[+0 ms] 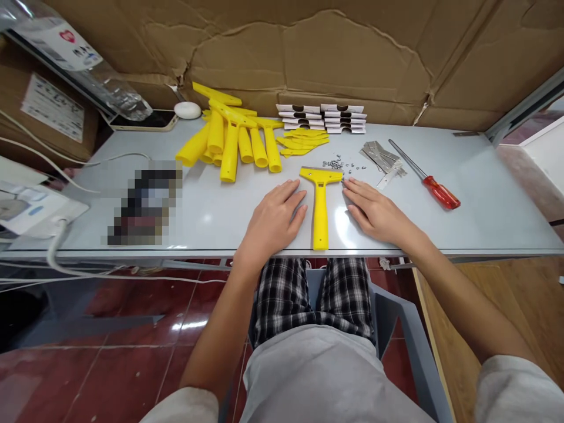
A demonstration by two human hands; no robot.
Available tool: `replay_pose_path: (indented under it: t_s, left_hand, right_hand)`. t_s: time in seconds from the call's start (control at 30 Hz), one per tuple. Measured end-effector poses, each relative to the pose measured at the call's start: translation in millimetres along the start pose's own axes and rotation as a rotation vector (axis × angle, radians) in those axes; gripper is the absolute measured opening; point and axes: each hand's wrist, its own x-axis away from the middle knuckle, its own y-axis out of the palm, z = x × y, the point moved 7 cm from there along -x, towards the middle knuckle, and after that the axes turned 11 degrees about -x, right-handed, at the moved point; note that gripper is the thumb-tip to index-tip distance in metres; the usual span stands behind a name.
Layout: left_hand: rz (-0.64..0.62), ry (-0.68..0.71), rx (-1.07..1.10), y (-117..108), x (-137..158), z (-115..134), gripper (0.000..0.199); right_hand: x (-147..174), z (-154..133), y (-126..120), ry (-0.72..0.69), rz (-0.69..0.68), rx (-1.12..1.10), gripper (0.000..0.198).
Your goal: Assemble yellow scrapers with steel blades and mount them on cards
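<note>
A yellow scraper handle (321, 211) lies on the grey table between my hands, its wide head pointing away from me. To its left, my left hand (277, 216) rests flat with fingers extended, holding nothing. On the other side my right hand (374, 212) also lies flat and open, its fingertips close to the handle's head. Just beyond the head is a scatter of small screws (335, 163). A red-handled screwdriver (442, 192) and a pile of thin metal plates (382, 160) lie to the right of the screws.
More yellow scraper handles (231, 138) are heaped at the back left. Flat yellow pieces (304, 142) and two stacks of white packets (321, 118) are by the cardboard. At left are a blurred-out object (145, 202), a plastic bottle (88, 61) and a power strip (37, 205) with cables.
</note>
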Motion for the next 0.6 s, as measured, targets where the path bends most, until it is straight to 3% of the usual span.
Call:
replay_pose_path:
  t_s: [0.4,0.6]
  left_hand:
    - [-0.067,0.029,-0.154,9.8,-3.0,7.4,0.058]
    - [-0.083,0.061,-0.234,-6.4,-11.3,12.2,0.053]
  right_hand:
    - [-3.7,3.8,0.8,-0.015,-0.070,0.057,0.069]
    - [-6.4,2.6,-5.5,-0.046,-0.126,0.103,0.068]
